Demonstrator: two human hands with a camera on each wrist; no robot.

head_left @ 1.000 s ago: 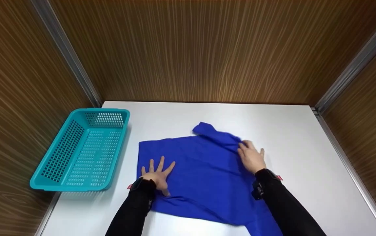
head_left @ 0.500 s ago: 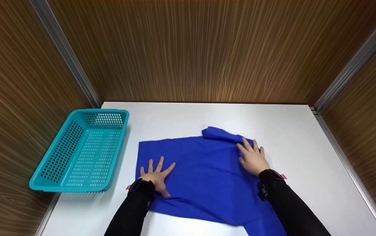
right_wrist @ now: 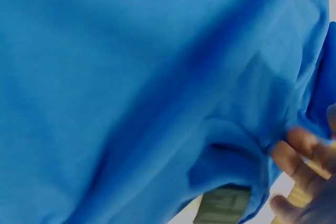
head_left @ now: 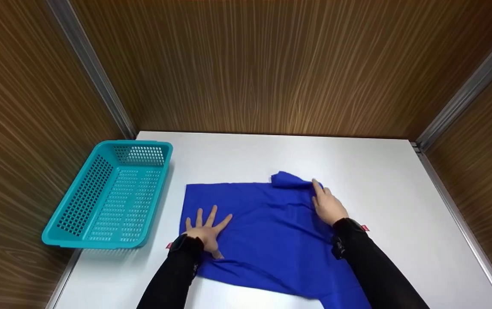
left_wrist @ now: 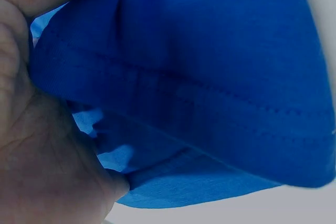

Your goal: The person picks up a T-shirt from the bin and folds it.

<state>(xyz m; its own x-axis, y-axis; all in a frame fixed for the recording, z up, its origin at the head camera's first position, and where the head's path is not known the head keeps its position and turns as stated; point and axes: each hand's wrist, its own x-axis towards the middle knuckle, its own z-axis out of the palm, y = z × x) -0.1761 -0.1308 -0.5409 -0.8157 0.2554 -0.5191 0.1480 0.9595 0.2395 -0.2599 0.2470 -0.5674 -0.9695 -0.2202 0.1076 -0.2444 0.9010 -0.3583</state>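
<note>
A blue T-shirt (head_left: 267, 231) lies spread on the white table, its hem side to the left and one sleeve (head_left: 288, 180) bunched at the far edge. My left hand (head_left: 205, 234) rests on the hem end with fingers spread wide. In the left wrist view, the stitched hem (left_wrist: 184, 98) lies beside the palm. My right hand (head_left: 329, 206) touches the shoulder area by the far sleeve, index finger extended. In the right wrist view, its fingertips (right_wrist: 289, 158) meet the cloth edge near the neck opening, where a dark label (right_wrist: 223, 204) shows. The right forearm covers part of the near sleeve.
A teal plastic basket (head_left: 123, 201) with perforated sides stands at the left of the white table (head_left: 400, 206). Wood-grain panels (head_left: 250, 68) rise at the back and on both sides, with metal strips along the corners.
My right hand first drew the far sleeve nearer and rightward, spread its fingers, then shifted slightly left. Fresh creases run across the shirt near it. The left hand stays in place.
</note>
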